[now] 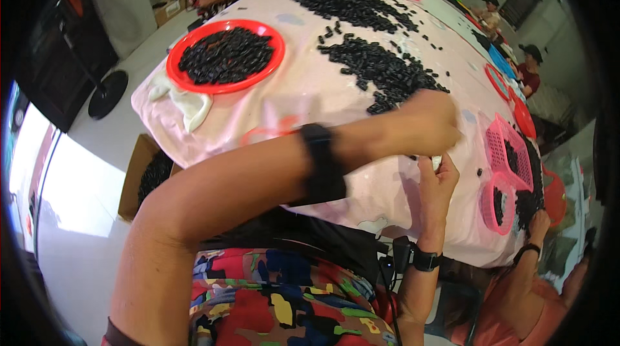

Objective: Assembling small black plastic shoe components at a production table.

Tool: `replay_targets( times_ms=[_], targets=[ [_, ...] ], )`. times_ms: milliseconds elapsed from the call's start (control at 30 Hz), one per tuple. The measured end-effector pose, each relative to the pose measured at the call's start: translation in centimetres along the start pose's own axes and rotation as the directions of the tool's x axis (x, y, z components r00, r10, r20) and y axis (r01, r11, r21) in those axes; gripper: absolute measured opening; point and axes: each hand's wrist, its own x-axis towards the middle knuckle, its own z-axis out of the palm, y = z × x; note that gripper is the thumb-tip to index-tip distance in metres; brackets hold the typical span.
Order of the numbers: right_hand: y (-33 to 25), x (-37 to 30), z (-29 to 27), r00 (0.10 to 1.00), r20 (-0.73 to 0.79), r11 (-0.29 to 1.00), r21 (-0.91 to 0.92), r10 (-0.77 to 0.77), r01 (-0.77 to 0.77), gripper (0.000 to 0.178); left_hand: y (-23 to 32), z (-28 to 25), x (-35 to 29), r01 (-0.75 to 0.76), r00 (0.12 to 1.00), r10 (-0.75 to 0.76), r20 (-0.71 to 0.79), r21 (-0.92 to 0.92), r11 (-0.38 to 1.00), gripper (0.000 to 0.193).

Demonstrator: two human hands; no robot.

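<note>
A pale bit, right of centre, is pinched in the fingertips of the right hand; the left hand, curled just above, may hold something, I cannot tell. Loose black pieces heaped on the counter seem left to do; those in the upper-left red tray may be done.

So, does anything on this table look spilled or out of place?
Slightly: one stray black piece lies on the pink tablecloth left of the rectangular pink basket, apart from the heaps. A crumpled white cloth also lies by the red plate, looking untidy.
</note>
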Motion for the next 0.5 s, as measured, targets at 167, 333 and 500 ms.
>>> replay_targets(
  times_ms=[167, 333, 500],
  targets=[
    [-0.8, -0.4, -0.6, 0.993, 0.111, 0.957, -0.285, -0.028, 0.059, 0.023, -4.5, -2.3, -6.1, -0.042, 0.979, -0.018, -0.201, -0.29, 0.956, 0.031],
    [-2.9, -1.1, -0.3, 0.959, 0.275, 0.932, -0.36, 0.065, 0.04, 0.028, -5.0, -3.1, -10.3, 0.307, 0.951, -0.29, 0.108, -0.437, 0.845, 0.032],
    [-3.2, -1.5, 0.3, 0.852, 0.495, 0.849, -0.368, -0.168, 0.381, 0.027, -7.4, -2.0, -12.7, 0.269, 0.963, -0.262, 0.061, -0.166, 0.949, 0.027]
  ],
)
